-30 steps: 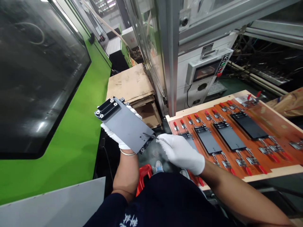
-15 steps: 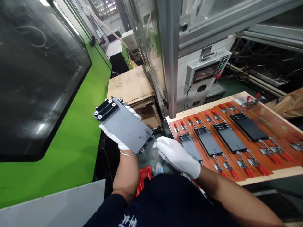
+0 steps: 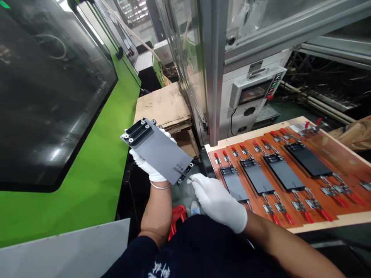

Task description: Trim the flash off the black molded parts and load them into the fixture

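A flat grey plastic panel (image 3: 162,150) with black ribbed ends and round metal inserts lies tilted across my left hand (image 3: 150,172). That hand, in a white glove, supports it from beneath, its fingers wrapped round the far edge and the thumb at the near side. Close to the panel's lower right end is my gloved right hand (image 3: 218,199), its thumb and forefinger pinched together. A small thin piece shows at these fingertips, too small to name. A slight gap separates the fingertips from the panel.
To the right, an orange fixture board (image 3: 257,210) holds several similar panels under red-handled toggle clamps (image 3: 311,208). A green machine (image 3: 98,154) stands at the left. Cardboard (image 3: 162,102) is stacked ahead, beside an aluminium frame post (image 3: 216,77). A red stool (image 3: 177,218) is below.
My right fingertips, earlier at the panel's end with a thin metallic piece, are now slightly apart from it. The panel has shifted a little to the right in view and turned slightly.
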### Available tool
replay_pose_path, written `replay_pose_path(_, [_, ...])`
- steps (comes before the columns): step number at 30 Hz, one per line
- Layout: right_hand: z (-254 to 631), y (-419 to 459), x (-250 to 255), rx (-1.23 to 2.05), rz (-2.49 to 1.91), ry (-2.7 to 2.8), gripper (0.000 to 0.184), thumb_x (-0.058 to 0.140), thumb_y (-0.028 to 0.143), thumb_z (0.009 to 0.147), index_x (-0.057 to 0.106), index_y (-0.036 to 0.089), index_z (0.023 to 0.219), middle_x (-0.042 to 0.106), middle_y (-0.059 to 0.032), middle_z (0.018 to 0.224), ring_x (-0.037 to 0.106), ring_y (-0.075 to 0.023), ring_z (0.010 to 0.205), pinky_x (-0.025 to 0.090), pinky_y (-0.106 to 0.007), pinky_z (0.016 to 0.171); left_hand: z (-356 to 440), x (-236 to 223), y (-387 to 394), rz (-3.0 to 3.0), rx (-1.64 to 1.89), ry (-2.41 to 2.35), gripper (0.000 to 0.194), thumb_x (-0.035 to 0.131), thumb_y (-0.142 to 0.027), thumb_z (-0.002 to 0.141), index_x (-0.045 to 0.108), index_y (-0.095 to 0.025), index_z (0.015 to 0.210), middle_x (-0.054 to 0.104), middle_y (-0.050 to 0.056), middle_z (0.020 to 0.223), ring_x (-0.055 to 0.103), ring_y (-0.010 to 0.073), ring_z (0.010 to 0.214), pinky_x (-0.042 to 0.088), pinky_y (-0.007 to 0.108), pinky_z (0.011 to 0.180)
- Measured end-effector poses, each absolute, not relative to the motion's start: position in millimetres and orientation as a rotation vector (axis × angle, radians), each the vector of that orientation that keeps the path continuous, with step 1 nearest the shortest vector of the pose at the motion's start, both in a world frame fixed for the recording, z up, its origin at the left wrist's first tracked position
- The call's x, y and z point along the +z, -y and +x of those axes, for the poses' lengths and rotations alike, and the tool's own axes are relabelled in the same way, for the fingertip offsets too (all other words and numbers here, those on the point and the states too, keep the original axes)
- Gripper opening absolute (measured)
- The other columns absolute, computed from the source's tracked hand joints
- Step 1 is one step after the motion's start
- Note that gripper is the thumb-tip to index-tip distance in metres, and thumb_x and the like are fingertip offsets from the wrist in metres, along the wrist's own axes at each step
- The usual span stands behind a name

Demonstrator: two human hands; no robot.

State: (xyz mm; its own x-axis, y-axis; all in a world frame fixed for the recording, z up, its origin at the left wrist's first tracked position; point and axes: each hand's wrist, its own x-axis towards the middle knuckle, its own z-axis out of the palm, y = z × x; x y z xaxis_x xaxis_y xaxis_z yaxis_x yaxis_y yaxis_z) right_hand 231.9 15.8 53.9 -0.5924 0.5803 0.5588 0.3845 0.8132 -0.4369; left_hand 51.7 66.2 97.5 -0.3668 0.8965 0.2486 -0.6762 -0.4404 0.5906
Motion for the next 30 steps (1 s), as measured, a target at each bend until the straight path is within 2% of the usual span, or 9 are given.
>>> replay_pose_path(6, [226.8,-22.6,51.5,0.507,-0.753,2.360,0.025,0.039,0.014,0.099,0.064,0.015,0.095,0.071,-0.0084,0.085,0.061,-0.0170,0.066,0.041,-0.029,0.059,52.2,96.0,-65.1,0.706,1.970,-0.422,0.068,0.071,-0.067,0.074,0.067,-0.020,0.123,0.071,0.006,0.112,0.064,0.0216,0.097,0.055,0.035,0.086])
replay_pose_path(11, [226.8,-18.0,48.4,0.576,-0.783,2.337,0.019,0.042,0.014,0.094,0.059,0.019,0.086,0.065,-0.0021,0.072,0.056,-0.0148,0.059,0.034,-0.028,0.057,51.8,95.9,-64.9,0.752,1.992,-0.480,0.067,0.071,-0.069,0.072,0.068,-0.023,0.121,0.071,0.006,0.113,0.064,0.0236,0.101,0.055,0.035,0.088])
replay_pose_path(14, [225.5,-12.3,45.2,0.642,-0.698,2.307,0.021,0.039,0.013,0.094,0.059,0.018,0.087,0.065,-0.0028,0.072,0.056,-0.0146,0.059,0.037,-0.028,0.057,53.7,96.9,-64.5,0.764,2.011,-0.552,0.065,0.070,-0.072,0.070,0.069,-0.026,0.116,0.071,0.005,0.111,0.065,0.0232,0.099,0.056,0.034,0.086])
replay_pose_path(19, [221.5,-12.9,44.6,0.687,-0.701,2.171,0.026,0.035,0.012,0.095,0.060,0.016,0.090,0.068,-0.0080,0.079,0.059,-0.0172,0.062,0.044,-0.030,0.058,56.8,97.5,-63.5,0.754,2.011,-0.499,0.060,0.071,-0.070,0.070,0.069,-0.025,0.111,0.072,0.004,0.106,0.067,0.0214,0.095,0.057,0.034,0.085])
replay_pose_path(25, [218.3,-9.9,49.4,0.788,-0.730,2.228,0.025,0.039,0.014,0.094,0.063,0.018,0.088,0.070,-0.0066,0.077,0.062,-0.0175,0.063,0.047,-0.029,0.059,56.4,96.8,-62.9,0.725,1.989,-0.531,0.059,0.070,-0.071,0.070,0.068,-0.027,0.110,0.072,0.004,0.108,0.067,0.0213,0.097,0.056,0.034,0.088])
replay_pose_path(30, [230.8,-19.0,50.3,0.879,-0.805,2.168,0.029,0.041,0.018,0.095,0.064,0.017,0.113,0.074,-0.0071,0.087,0.069,-0.0193,0.074,0.053,-0.031,0.070,46.2,93.2,-65.2,0.531,1.889,-0.658,0.060,0.061,-0.072,0.078,0.068,-0.024,0.113,0.073,0.006,0.104,0.068,0.0231,0.098,0.056,0.037,0.086])
